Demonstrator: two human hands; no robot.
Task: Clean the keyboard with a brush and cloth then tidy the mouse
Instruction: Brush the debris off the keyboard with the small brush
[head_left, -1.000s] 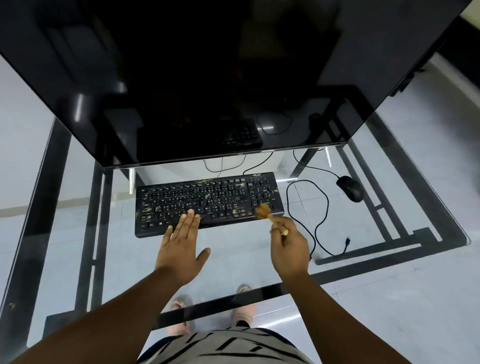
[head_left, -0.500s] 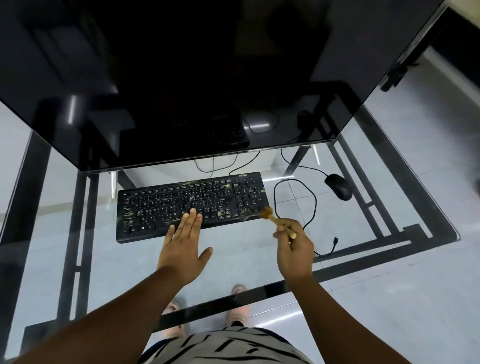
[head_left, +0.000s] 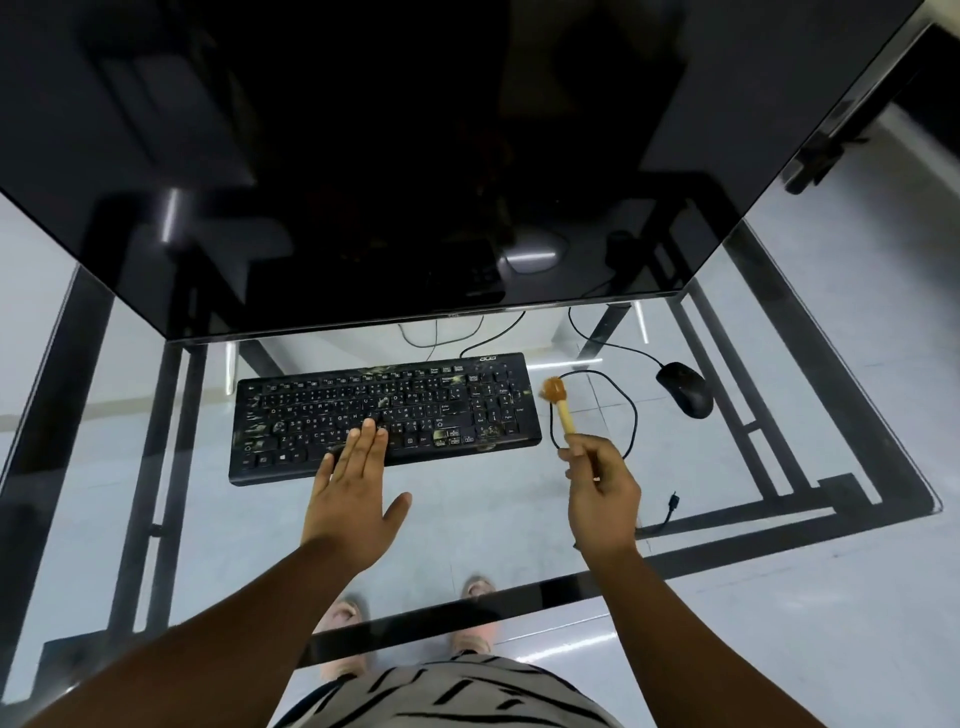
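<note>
A black keyboard (head_left: 415, 405) with pale dirt smears lies on the glass desk under the monitor. My left hand (head_left: 353, 493) rests flat on its front edge, fingers together over the lower keys. My right hand (head_left: 602, 493) grips the wooden handle of a small brush (head_left: 558, 402). The brush's brown bristles point up and hover just off the keyboard's right end. A black mouse (head_left: 683, 389) sits farther right, its cable (head_left: 631, 415) looping between keyboard and mouse. No cloth is visible.
A large dark monitor (head_left: 415, 156) overhangs the back of the glass desk (head_left: 467, 519). The mouse cable's loose plug (head_left: 674, 501) lies near the desk's front right. The black desk frame and my feet show through the glass.
The brush has swung from the keyboard's lower right corner up and off its right end. My left hand stays on the keyboard. My head has moved, shifting the view.
</note>
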